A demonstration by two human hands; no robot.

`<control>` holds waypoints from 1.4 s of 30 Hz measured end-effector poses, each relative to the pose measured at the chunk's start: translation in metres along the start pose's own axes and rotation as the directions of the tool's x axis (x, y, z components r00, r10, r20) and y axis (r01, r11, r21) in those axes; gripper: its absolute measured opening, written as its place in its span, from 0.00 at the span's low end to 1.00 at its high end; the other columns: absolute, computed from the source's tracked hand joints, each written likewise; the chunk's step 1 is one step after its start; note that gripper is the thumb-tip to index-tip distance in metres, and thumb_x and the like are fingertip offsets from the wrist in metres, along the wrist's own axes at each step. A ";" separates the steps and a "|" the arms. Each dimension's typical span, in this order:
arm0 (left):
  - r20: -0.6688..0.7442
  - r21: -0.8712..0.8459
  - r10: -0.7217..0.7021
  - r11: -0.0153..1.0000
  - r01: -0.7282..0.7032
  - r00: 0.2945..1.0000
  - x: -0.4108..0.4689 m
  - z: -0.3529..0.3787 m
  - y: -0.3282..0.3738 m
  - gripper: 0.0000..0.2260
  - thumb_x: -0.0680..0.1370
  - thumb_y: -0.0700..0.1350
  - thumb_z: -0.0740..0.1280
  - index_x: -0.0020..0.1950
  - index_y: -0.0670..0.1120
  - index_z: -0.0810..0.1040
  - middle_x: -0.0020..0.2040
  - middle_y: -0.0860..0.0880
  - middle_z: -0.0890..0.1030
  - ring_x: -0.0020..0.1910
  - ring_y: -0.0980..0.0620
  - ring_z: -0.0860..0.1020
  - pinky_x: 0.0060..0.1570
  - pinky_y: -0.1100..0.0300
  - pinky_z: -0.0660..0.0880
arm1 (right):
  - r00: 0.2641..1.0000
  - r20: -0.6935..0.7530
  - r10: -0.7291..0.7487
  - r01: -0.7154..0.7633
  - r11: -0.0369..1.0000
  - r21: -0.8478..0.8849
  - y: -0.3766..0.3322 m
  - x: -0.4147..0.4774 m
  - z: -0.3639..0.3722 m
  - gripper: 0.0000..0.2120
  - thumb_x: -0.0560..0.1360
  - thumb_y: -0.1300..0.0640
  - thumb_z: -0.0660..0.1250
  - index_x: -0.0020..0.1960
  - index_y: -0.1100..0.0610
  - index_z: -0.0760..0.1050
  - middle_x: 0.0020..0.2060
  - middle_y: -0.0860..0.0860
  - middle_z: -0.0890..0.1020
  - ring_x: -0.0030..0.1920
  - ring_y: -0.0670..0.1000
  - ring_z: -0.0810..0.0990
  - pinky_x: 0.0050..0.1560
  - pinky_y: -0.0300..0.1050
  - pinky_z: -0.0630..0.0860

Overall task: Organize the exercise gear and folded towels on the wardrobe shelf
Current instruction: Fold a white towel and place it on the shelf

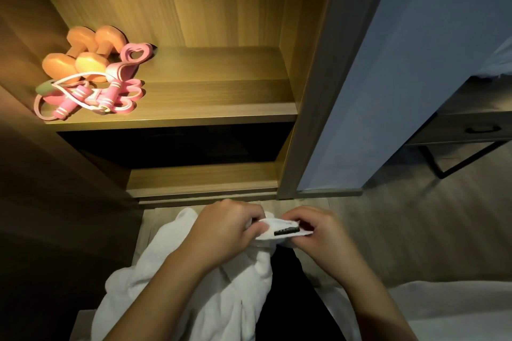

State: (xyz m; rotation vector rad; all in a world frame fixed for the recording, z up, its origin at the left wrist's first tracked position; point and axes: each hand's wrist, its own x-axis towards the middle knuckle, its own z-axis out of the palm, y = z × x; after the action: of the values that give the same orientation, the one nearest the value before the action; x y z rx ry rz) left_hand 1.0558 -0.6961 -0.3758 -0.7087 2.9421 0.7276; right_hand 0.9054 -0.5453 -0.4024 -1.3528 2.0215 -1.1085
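1. The left hand (221, 230) and right hand (318, 232) each pinch the top edge of the white towel (221, 299), fingers curled, either side of a small black label (286, 230). The rest hangs crumpled below, in front of the wardrobe.
2. I would draw that edge taut and level and match the corners before folding; otherwise, I judge, the fold comes out skewed.
3. On the wardrobe shelf (221, 97), the orange dumbbells (80, 55), pink skipping rope (83, 99) and pink band (135, 54) sit bunched at the left end. The bare right part looks suited to the towel.
4. Around it I see a wood floor (415, 216), a grey door panel (388, 91), a dark table (471, 124) with a drawer, and a white bed (443, 307).
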 end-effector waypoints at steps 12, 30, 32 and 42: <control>-0.115 -0.539 -0.256 0.828 0.156 0.960 -0.007 0.037 -0.024 0.09 0.78 0.46 0.68 0.38 0.56 0.81 0.36 0.60 0.80 0.38 0.57 0.77 0.42 0.57 0.73 | 0.964 -0.020 0.265 -0.227 0.860 0.456 0.017 -0.001 0.025 0.08 0.77 0.65 0.67 0.44 0.54 0.81 0.40 0.44 0.84 0.42 0.41 0.81 0.43 0.33 0.76; -0.124 -0.557 -0.165 0.827 0.069 0.979 -0.006 0.036 -0.021 0.08 0.75 0.53 0.64 0.48 0.61 0.82 0.40 0.59 0.82 0.39 0.53 0.79 0.45 0.49 0.76 | 0.971 0.155 0.184 -0.240 0.801 0.549 0.015 0.021 0.034 0.10 0.80 0.53 0.62 0.40 0.51 0.74 0.37 0.44 0.77 0.39 0.41 0.75 0.41 0.32 0.72; -0.130 -0.557 -0.166 0.828 0.067 0.977 -0.006 0.037 -0.020 0.08 0.75 0.53 0.64 0.48 0.60 0.82 0.40 0.59 0.82 0.40 0.53 0.79 0.46 0.48 0.76 | 0.966 0.116 0.229 -0.255 0.796 0.549 0.017 0.023 0.038 0.08 0.81 0.57 0.63 0.43 0.54 0.75 0.38 0.47 0.79 0.40 0.44 0.77 0.41 0.36 0.74; -0.228 -0.481 -0.207 0.873 0.075 0.951 -0.002 0.024 -0.028 0.06 0.78 0.48 0.67 0.42 0.57 0.80 0.39 0.58 0.81 0.42 0.59 0.78 0.44 0.58 0.74 | 0.931 0.178 0.319 -0.364 0.774 0.518 0.017 0.045 0.023 0.08 0.81 0.56 0.64 0.46 0.53 0.81 0.40 0.49 0.84 0.42 0.46 0.81 0.42 0.39 0.77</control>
State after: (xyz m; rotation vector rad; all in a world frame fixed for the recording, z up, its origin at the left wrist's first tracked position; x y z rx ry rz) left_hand 1.0684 -0.7067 -0.4096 -1.1286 2.9135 1.4625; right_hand 0.8944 -0.5917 -0.4272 -0.6890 1.6199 -1.2945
